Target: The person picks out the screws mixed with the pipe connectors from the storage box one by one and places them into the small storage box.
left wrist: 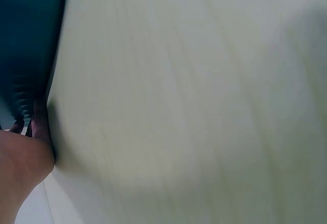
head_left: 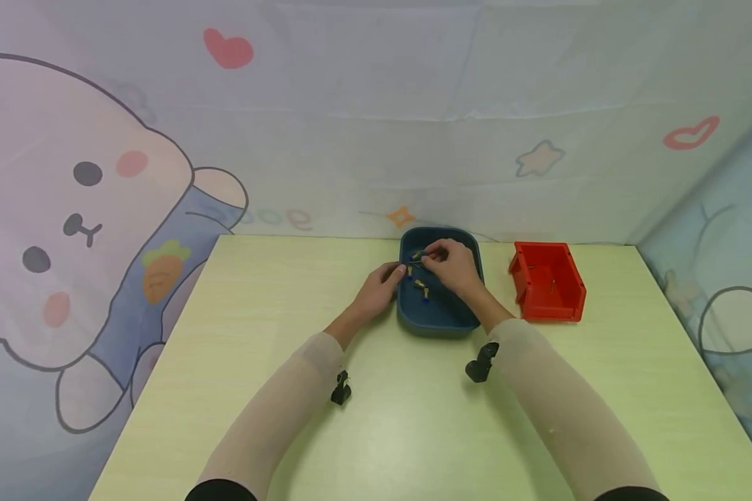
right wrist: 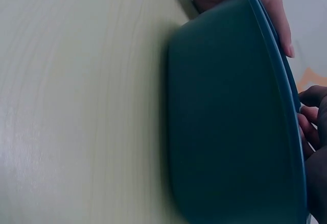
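A dark blue plastic basin (head_left: pixel 441 321) holds several small brass-coloured fittings (head_left: pixel 420 284), some with blue ends. My left hand (head_left: pixel 377 289) grips the basin's left wall, its thumb over the rim and its fingers against the outside. The right wrist view shows that thumb lying along the rim, with the left hand (right wrist: pixel 271 4) at the far end. Reaching over the basin, my right hand (head_left: pixel 454 268) has its thumb and bent fingers close together. At their tips is a small thin piece (head_left: pixel 416 262), mostly covered; I cannot tell its kind.
To the right of the basin stands a red open-fronted bin (head_left: pixel 573 306) with a few thin metal pieces (head_left: pixel 553 286) inside. Both are on a pale wood-grain table (head_left: pixel 276 306), near its back edge. A printed cloth (head_left: pixel 376 139) hangs behind it.
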A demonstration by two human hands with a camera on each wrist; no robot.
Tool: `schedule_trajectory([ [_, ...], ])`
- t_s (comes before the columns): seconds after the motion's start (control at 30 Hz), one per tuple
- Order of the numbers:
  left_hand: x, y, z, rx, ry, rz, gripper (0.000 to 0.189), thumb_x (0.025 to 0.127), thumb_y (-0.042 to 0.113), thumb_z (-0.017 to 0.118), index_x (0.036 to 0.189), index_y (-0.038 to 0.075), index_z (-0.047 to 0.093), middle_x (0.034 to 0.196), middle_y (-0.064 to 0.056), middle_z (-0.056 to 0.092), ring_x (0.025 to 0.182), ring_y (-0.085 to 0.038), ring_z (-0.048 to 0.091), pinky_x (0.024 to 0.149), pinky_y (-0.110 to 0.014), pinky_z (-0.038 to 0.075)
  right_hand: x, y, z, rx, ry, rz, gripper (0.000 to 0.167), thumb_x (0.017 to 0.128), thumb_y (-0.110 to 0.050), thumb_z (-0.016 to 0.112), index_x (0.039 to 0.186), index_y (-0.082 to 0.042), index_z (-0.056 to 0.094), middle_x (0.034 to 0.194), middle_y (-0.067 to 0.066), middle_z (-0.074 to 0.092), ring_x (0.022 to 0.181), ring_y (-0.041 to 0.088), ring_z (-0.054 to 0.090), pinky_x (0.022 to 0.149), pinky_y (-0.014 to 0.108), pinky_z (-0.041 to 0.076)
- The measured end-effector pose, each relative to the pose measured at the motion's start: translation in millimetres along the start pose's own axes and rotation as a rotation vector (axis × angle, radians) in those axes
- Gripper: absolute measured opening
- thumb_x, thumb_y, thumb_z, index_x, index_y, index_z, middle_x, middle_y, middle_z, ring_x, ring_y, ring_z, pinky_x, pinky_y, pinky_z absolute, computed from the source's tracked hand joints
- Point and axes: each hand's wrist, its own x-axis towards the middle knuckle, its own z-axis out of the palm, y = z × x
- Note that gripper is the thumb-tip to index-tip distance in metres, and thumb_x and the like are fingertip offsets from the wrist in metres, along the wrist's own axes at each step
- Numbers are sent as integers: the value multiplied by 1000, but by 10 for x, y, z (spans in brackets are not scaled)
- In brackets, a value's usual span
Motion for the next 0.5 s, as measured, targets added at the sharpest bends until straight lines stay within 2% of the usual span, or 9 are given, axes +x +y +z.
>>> schedule_trajectory([
  [0.5,8,9,-1,-1,0,-5,59,115,42,46,158,2,46,154,-17,55,139,-31,56,113,-45,48,50,52,114,4,14,49,21,101,-16,74,114,0,75,106,16,72,96,31,67,85,45,57],
])
